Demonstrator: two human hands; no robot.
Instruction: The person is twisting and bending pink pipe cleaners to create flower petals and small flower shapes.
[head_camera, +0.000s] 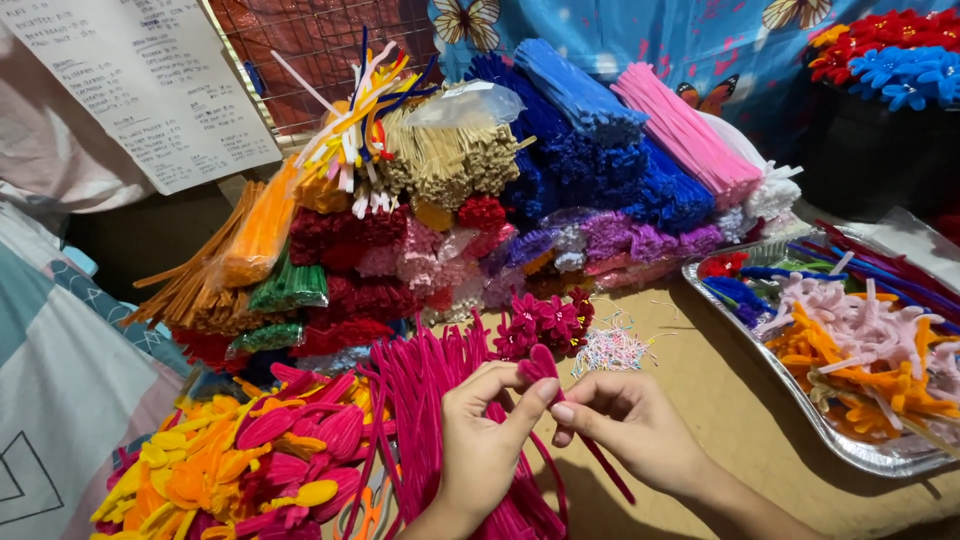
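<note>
My left hand (482, 440) and my right hand (625, 420) meet low in the middle of the view, both pinching one magenta pipe cleaner (541, 365) whose top is bent into a small loop. Its straight tail (605, 470) runs down and right under my right hand. Directly beneath my left hand lies a bundle of straight magenta pipe cleaners (420, 375). Just beyond the fingertips sits a cluster of finished magenta flower shapes (545, 320).
A tall stack of bundled pipe cleaners in many colours (480, 200) fills the back. A silver tray (800, 420) of bent pink, orange and blue pieces stands at right. Pink and yellow petal shapes (250, 460) lie at lower left. A handwritten paper sheet (150, 80) hangs upper left.
</note>
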